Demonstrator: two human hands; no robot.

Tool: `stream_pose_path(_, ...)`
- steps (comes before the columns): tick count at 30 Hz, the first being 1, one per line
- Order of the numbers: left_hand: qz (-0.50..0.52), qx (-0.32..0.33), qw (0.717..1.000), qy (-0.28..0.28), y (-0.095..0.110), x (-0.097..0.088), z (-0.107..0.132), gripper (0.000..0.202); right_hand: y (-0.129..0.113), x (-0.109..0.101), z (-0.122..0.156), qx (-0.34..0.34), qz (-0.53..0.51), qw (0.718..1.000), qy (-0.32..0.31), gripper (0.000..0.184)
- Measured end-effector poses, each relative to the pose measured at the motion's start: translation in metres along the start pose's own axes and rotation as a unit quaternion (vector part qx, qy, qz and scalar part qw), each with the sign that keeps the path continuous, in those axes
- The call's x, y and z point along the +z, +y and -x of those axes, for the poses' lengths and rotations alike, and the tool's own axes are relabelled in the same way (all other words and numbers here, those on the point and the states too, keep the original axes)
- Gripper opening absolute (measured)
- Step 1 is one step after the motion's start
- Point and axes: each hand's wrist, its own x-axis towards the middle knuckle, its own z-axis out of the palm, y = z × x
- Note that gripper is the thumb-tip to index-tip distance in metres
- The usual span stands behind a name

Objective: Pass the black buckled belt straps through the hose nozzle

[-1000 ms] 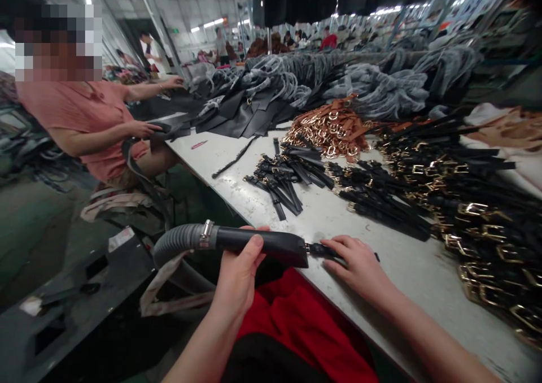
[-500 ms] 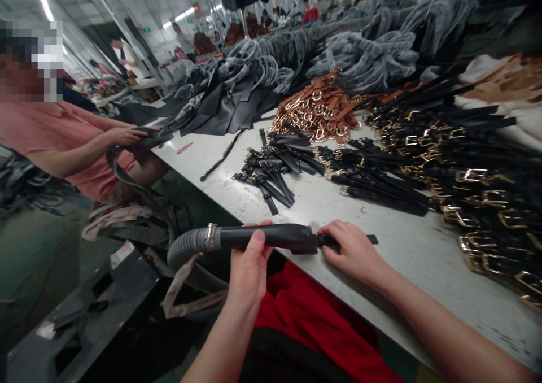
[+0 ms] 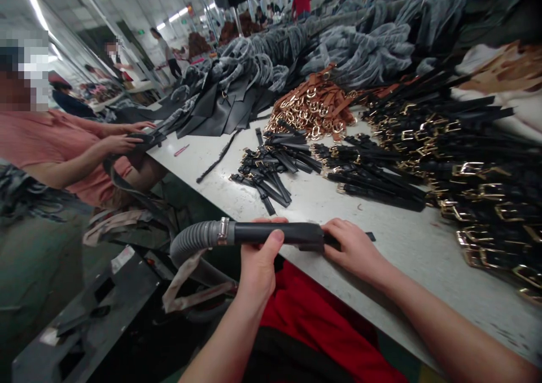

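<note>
Leather-goods workshop, heaped buckled straps [image 3: 470,171], worktable [image 3: 423,247], seated co-worker [image 3: 63,146], tube light [image 3: 36,5]

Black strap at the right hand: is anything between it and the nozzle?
Nothing visible: the left hand holds the nozzle close up to the black strap, beside the right hand.

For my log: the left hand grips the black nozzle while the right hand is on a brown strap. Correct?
No: the head view shows the left hand gripping the nozzle, but the right hand on a black strap, not brown.
</note>
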Motion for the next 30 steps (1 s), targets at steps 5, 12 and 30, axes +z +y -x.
stream_pose_path(5,-0.018,-0.011,1.000,0.019,0.004,-0.011,-0.007,0.034,0.001,0.000,0.000,-0.013,0.004,1.000,0.001,0.031)
stream_pose_path(12,-0.015,-0.009,1.000,0.025,0.004,-0.018,-0.008,0.035,-0.005,0.002,0.001,0.016,0.009,0.999,0.038,0.023)
stream_pose_path(30,-0.109,0.004,0.992,-0.057,-0.002,0.017,0.002,0.033,0.010,-0.012,0.013,0.040,0.015,0.999,-0.009,0.026)
